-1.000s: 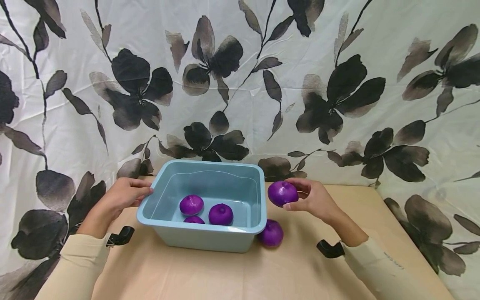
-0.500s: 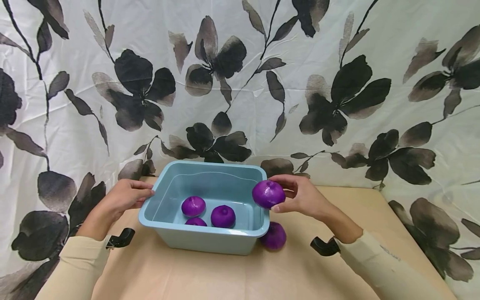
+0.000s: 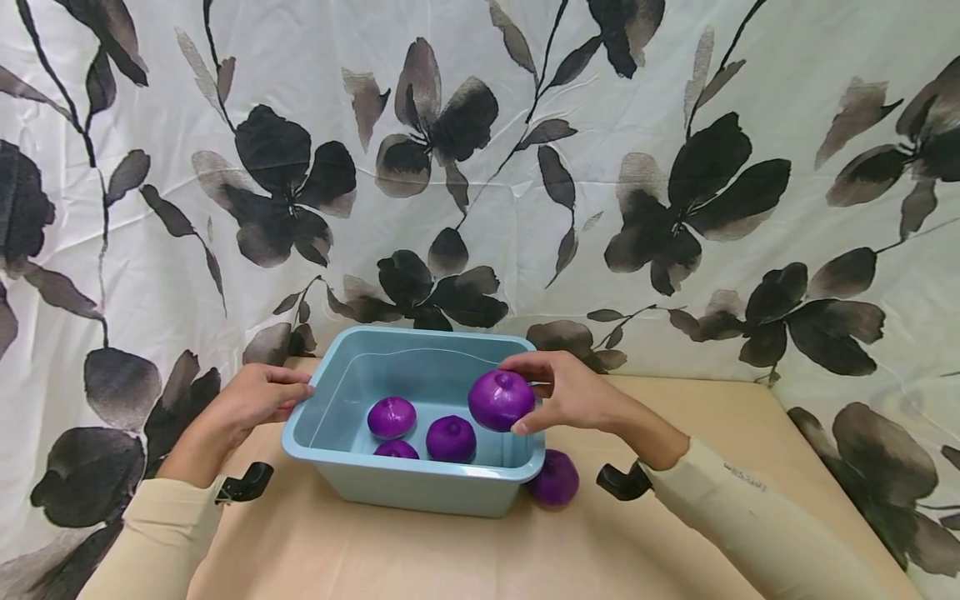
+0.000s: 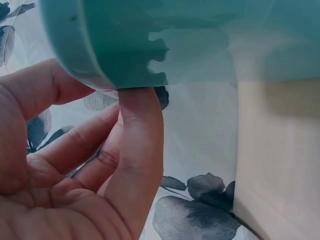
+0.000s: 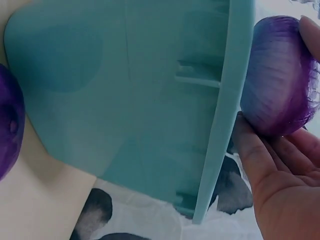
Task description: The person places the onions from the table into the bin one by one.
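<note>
My left hand [image 3: 251, 400] grips the left rim of a light blue plastic tub [image 3: 412, 493]; the left wrist view has the thumb and forefinger at the tub's edge [image 4: 75, 45]. With the fingertips of my right hand [image 3: 577, 396] I hold a shiny purple onion [image 3: 498, 400] just above the right rim, partly over the inside. The right wrist view sets this onion [image 5: 277, 75] beyond the rim. Inside the tub lie three purple onions: one at left [image 3: 392, 417], one to its right [image 3: 452, 439], and one partly hidden by the front wall [image 3: 397, 450].
Another purple onion [image 3: 557, 481] lies on the table against the tub's right side, partly covered by it. The tan tabletop [image 3: 375, 550] ends at a white floral curtain [image 3: 510, 208] behind. A black wrist mount [image 3: 624, 482] juts from the right sleeve.
My right hand has moved left with the onion, from beside the tub to over its right rim, and the onion has turned. The left hand keeps its grip on the rim.
</note>
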### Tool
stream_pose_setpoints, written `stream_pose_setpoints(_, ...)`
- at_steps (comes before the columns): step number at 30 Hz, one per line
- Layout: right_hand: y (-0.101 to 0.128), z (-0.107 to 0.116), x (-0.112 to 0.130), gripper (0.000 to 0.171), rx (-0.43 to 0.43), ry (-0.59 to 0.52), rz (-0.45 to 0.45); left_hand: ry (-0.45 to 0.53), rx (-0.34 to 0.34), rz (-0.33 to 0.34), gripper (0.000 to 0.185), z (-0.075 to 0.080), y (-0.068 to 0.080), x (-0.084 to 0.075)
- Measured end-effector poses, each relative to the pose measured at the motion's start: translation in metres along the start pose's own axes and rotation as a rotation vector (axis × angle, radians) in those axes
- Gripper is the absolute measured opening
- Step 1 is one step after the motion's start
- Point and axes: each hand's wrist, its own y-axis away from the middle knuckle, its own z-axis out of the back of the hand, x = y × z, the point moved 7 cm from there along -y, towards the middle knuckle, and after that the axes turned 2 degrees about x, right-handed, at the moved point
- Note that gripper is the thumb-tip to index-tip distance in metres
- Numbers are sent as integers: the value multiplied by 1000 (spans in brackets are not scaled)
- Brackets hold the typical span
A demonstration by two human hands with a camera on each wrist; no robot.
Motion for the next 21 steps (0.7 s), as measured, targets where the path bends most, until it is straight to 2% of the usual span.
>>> stream_pose_setpoints(8,-22,-12,4,79,118,11,0,-7,-9,-1,49,0,-1,1)
stream_pose_setpoints(21,-57,-30,18,79,307,58,64,-7,-26,8,49,0,-1,1)
